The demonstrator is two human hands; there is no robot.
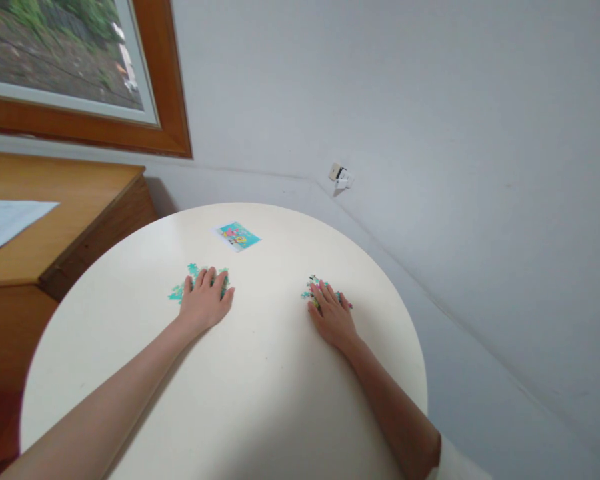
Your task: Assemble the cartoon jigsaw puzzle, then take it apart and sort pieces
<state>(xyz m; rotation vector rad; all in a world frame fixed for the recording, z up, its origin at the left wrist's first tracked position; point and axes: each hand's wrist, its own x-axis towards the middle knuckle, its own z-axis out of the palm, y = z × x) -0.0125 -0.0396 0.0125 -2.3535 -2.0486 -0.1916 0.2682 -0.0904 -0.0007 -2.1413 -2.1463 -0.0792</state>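
My left hand [205, 301] lies palm down with fingers spread over a pile of teal and green jigsaw puzzle pieces [176, 292], hiding part of it. Under my right hand [333, 316], also flat with its fingers apart, is a second pile of puzzle pieces [313, 280] in teal, pink, yellow and dark colours; the palm covers some of them. Farther back, between the two piles and nearer the left one, a small picture card [239, 236] shows a colourful design on a turquoise ground.
The round white table [260, 387] stands close to a pale wall [405, 120]. A wooden cabinet [95, 207] with white paper [10, 220] on it is at the left, below a wood-framed window [163, 80]. A wall socket with a white plug [344, 178] is behind the table.
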